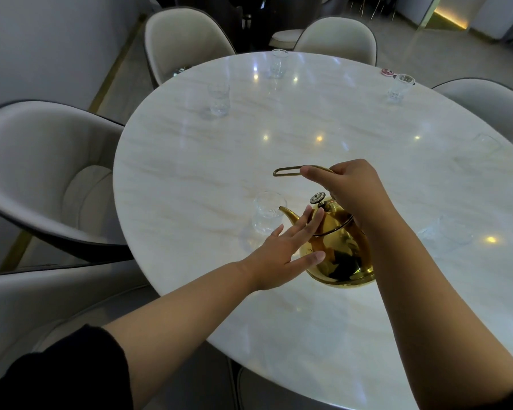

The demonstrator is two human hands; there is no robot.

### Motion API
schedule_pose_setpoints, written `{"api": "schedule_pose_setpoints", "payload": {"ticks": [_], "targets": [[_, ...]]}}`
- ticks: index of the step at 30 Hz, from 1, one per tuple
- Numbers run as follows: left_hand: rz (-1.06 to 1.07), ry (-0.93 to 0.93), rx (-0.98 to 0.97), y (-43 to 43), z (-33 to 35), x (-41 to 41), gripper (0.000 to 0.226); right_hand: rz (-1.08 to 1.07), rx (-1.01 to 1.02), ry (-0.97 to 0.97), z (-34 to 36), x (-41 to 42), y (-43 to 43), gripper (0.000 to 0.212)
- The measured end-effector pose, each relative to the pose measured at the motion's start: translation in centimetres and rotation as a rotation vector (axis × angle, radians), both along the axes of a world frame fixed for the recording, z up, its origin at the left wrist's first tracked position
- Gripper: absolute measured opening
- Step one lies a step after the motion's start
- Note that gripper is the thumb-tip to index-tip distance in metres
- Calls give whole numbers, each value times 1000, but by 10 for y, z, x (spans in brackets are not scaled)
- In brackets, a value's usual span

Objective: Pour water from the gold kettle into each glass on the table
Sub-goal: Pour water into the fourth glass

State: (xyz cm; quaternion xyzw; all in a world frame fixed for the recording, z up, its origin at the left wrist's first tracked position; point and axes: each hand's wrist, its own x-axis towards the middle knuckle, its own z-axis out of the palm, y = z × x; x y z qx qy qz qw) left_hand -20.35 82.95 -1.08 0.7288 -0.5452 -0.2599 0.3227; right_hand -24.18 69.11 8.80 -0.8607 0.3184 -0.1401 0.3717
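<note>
The gold kettle point(338, 255) is tilted to the left above the white marble table point(279, 149). Its spout tip sits at the rim of a clear glass point(267, 213). My right hand point(350, 187) grips the kettle's thin looped handle from above. My left hand point(285, 250) lies flat with straight fingers against the kettle's left side, below the spout. Other clear glasses stand around the table: one at the far left point(219, 99), one at the far edge point(278, 63), one at the far right point(400, 87), one near the right point(453, 229).
Grey padded chairs ring the table, one at the left point(42, 173), two at the back point(187, 39). A small red object point(387, 71) lies by the far right glass. A faint glass point(483, 146) shows at the right edge.
</note>
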Motion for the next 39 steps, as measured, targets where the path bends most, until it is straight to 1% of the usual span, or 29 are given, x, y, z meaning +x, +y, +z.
{"api": "schedule_pose_setpoints", "payload": {"ticks": [4,8,13,22,33,39], "targets": [[-2,3,-1,1,1,1,63,3,-11,4,1,0,1,52],[2,-1,4,2,2,0,63,12,-22,14,2,1,3,58],[3,4,-1,2,2,0,64,35,-26,30,6,2,5,51],[10,4,-3,2,3,1,64,54,-36,48,9,3,7,56],[0,20,-18,1,6,-1,64,57,-45,57,12,2,6,53],[3,14,-16,2,5,-1,64,51,-44,54,11,2,7,55]]}}
